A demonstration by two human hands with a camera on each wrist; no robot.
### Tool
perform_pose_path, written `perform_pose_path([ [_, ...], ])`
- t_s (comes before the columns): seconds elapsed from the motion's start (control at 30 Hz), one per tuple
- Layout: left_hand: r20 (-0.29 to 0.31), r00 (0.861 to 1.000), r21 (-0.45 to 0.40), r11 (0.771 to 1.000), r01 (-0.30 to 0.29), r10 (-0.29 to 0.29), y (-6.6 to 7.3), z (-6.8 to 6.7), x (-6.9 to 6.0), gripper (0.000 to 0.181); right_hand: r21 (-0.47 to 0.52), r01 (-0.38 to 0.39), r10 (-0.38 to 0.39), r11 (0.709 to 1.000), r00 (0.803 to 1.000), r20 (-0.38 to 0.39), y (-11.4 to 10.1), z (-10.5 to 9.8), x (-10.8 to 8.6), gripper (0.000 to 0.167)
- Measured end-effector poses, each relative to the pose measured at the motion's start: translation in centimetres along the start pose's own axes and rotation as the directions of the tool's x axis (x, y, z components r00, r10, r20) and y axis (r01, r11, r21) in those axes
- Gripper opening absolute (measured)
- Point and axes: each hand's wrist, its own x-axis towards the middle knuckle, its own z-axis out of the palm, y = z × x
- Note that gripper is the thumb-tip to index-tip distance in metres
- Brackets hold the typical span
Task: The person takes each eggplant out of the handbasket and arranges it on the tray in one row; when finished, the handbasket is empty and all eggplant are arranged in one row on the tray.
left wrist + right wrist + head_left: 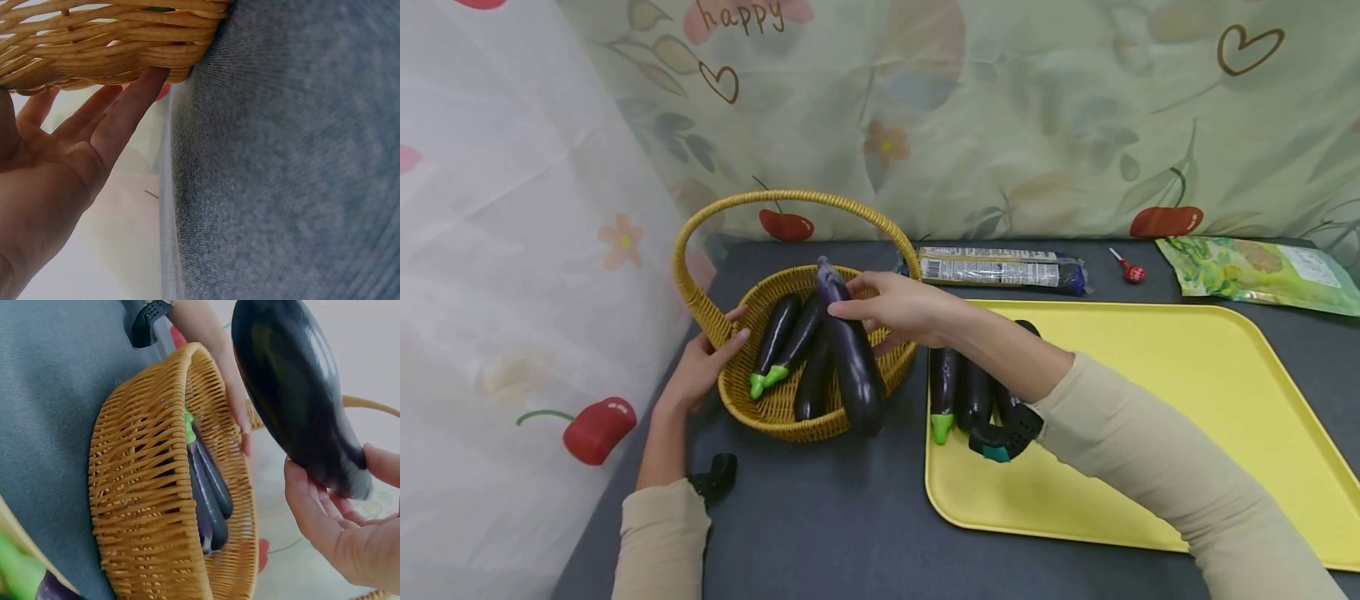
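Observation:
A large dark purple eggplant (856,367) tilts above the right side of a woven basket (805,197) with a tall arched handle. My right hand (904,307) pinches it near its narrow upper end, between thumb and fingers; in the right wrist view the eggplant (287,381) is off the table. At the basket's left, my left hand (696,367) grips the rim by the handle's base. Its fingers press the woven wall (119,47) in the left wrist view. Inside the basket lie three eggplants (778,333), two with green stem ends showing.
Right of the basket, a yellow tray (1150,400) holds several eggplants (945,379), partly hidden by my right forearm. Behind the tray lie a long clear-wrapped packet (992,268), a red lollipop (1133,272) and a green bag (1262,271). Printed curtains (1000,108) border the dark table.

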Motion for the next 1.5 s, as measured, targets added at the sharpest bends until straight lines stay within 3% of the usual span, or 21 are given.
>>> perform_pose_path([
  [0.43,0.002,1.0,-0.006,1.0,0.001,-0.001,0.0,0.0,0.0,0.067,-0.002,0.022,-0.022,1.0,0.997,0.08,2.2,-2.6,-4.2,0.06],
  [0.8,0.004,1.0,-0.002,1.0,0.011,-0.011,0.2,0.0,-0.1,0.067,0.031,0.011,-0.015,0.999,0.991,0.134,6.2,-5.7,-7.2,0.053],
  [1.2,0.0,1.0,0.006,1.0,0.004,-0.004,0.3,0.1,-0.2,0.066,0.027,-0.062,0.062,0.998,0.998,0.0,10.7,-11.3,-10.0,0.062],
  [1.5,0.0,1.0,0.009,1.0,0.008,-0.008,0.3,0.1,0.0,0.067,0.017,-0.143,0.143,0.99,0.98,-0.141,13.9,-15.4,-11.2,0.071],
])
